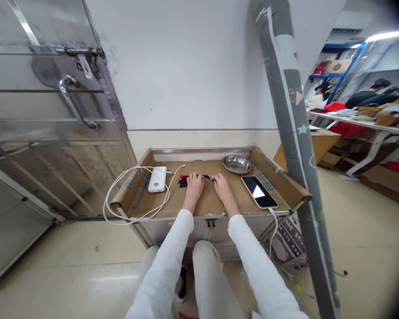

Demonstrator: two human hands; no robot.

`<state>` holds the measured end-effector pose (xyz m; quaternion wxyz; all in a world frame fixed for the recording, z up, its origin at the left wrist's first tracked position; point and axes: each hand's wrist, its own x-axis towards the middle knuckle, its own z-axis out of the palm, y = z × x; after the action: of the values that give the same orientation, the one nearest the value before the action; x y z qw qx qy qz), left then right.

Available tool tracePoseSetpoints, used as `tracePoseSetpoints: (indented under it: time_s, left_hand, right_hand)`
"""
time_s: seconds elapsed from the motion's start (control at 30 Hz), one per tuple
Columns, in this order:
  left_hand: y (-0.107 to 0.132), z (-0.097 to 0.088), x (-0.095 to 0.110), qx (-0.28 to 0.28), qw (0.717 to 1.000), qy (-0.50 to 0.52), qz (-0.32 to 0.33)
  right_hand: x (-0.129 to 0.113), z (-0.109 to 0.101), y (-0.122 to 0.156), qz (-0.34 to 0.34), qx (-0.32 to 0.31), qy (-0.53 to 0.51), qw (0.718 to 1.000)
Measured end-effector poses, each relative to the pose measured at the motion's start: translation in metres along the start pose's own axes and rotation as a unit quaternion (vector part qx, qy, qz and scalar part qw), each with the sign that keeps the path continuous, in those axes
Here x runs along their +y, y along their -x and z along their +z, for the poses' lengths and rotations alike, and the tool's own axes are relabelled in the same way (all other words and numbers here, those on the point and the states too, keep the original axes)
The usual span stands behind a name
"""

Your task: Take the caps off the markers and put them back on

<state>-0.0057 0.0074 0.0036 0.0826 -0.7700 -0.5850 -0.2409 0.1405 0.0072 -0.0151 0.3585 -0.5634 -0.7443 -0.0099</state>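
Note:
Both my hands rest on a low metal cabinet (199, 219) topped with brown cardboard. My left hand (194, 185) lies over a small bundle of black and red pens (183, 180), its fingers curled onto them. My right hand (221, 185) sits just to the right, fingertips touching the right end of the pens near a black tip (206, 176). Whether either hand actually grips a pen is too small to make out.
A white power bank (157, 179) with a looping white cable (119, 195) lies at the left. A steel bowl (236, 164) sits at the back right, a lit phone (260, 191) on a cable at the right. A grey padded pole (294, 133) leans at the right; a steel door (46, 110) stands at the left. People sit at a far table.

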Motion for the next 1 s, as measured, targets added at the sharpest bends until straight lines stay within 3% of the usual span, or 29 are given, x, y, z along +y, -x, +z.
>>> tracePoseSetpoints:
  time_s: [0.2,0.37,0.43,0.83,1.0]
  left_hand:
    - [0.006,-0.005,-0.002,0.021,0.999,-0.006,-0.032]
    - [0.012,-0.011,-0.004,0.057,0.986,-0.036,-0.154]
    - [0.014,-0.013,-0.004,0.052,0.982,-0.038,-0.175]
    - [0.021,-0.01,-0.005,0.032,0.991,-0.014,-0.13]
    - [0.019,-0.006,-0.005,0.011,0.997,-0.001,-0.07]
  right_hand:
    - [-0.007,-0.007,0.001,0.029,-0.002,0.086,0.996]
    - [-0.01,-0.009,0.001,0.04,-0.019,0.117,0.992]
    - [-0.011,-0.01,0.001,0.045,-0.027,0.121,0.991]
    - [-0.009,-0.008,0.003,0.03,-0.01,0.126,0.992]
    - [-0.009,-0.006,0.002,0.03,-0.005,0.13,0.991]
